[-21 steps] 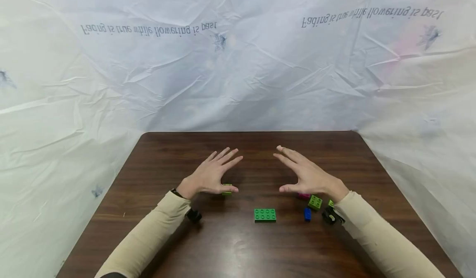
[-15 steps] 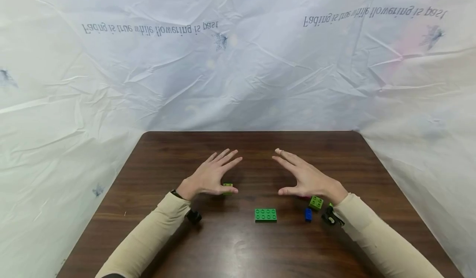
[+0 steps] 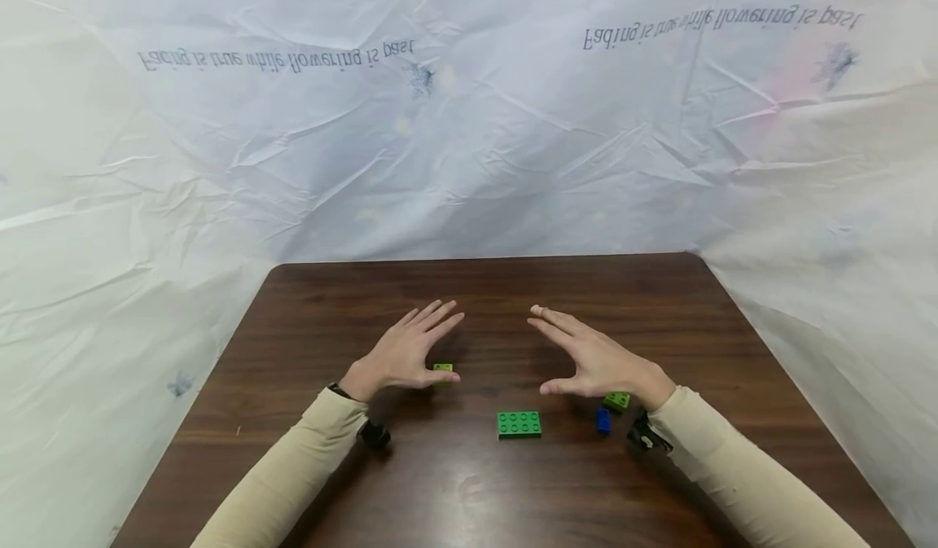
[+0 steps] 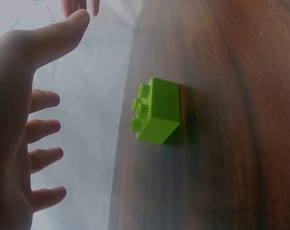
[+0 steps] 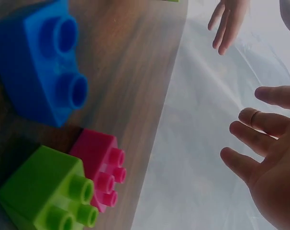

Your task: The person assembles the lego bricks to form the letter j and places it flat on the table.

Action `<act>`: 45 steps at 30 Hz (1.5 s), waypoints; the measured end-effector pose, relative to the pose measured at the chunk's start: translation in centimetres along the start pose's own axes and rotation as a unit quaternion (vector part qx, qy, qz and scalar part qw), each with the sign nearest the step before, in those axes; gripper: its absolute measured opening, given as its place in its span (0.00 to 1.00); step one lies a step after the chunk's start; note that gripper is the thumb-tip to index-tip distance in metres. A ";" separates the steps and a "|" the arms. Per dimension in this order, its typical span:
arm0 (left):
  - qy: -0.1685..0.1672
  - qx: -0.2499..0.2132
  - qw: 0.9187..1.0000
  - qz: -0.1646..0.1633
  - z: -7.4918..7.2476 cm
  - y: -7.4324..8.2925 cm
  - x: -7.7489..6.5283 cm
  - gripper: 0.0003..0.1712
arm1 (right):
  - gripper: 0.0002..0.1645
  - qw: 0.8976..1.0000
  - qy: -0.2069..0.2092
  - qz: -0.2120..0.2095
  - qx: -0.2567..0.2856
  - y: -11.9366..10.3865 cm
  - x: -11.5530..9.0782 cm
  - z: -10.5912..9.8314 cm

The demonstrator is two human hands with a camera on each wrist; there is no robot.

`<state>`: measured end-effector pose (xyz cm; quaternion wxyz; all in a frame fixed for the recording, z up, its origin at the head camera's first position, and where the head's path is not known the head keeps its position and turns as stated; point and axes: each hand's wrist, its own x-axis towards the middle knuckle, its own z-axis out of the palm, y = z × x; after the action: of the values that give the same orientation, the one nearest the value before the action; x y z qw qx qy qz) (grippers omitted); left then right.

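Note:
My left hand [image 3: 403, 354] hovers over the left half of the table with its fingers spread, holding nothing. A lime green toy brick [image 4: 159, 112] lies just under its thumb, apart from the hand. Facing it across a gap, my right hand [image 3: 601, 361] is also spread and holds nothing. Below the right hand sit a blue brick [image 5: 44, 62], a second lime green brick [image 5: 44, 191] and a pink brick [image 5: 98, 160], which the hand hides in the head view. Between the wrists, nearer the front, lies a flat green brick [image 3: 519, 424] with studs up.
The dark wooden table [image 3: 469, 499] ends at a back edge against a pale wrinkled sheet [image 3: 469, 141] with printed lettering. More sheet hangs at both sides. A black camera is strapped to each wrist.
Both hands have sunk slightly toward the front of the table, still spread and apart. The head view has shifted a little, and the right hand now covers the pink brick. The bricks stay put.

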<state>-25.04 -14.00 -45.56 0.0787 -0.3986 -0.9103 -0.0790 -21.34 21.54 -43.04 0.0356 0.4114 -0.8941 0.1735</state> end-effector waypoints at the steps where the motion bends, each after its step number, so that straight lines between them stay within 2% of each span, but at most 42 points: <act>1: 0.001 -0.002 1.000 -0.001 0.1 0.0 0.0 0.56 | 0.60 1.000 0.000 0.000 0.001 -0.1 0.0 0.1; 8: 0.007 -0.006 1.000 -0.002 0.6 -0.3 -0.2 0.56 | 0.60 1.000 0.001 -0.009 0.007 -0.6 -0.1 0.7; 18: -0.017 -0.051 0.998 -0.025 1.6 0.2 -0.8 0.55 | 0.59 1.000 -0.009 -0.010 0.026 -1.0 -0.5 1.5; 25: -0.032 -0.060 0.997 -0.041 2.4 0.4 -1.1 0.54 | 0.58 0.999 -0.021 -0.005 0.026 -1.4 -1.0 2.4; 38: -0.030 -0.089 0.994 -0.046 2.8 1.0 -1.3 0.51 | 0.56 0.998 -0.043 0.012 0.037 -1.8 -1.2 3.0; 45: -0.031 -0.091 0.994 -0.052 3.7 1.3 -1.5 0.51 | 0.54 0.998 -0.036 0.018 0.047 -1.6 -1.7 3.1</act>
<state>-23.35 -13.43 -49.33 0.0101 -0.3580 -0.9211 -0.1529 -18.73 20.76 -45.87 -0.0188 0.4028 -0.8927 0.2013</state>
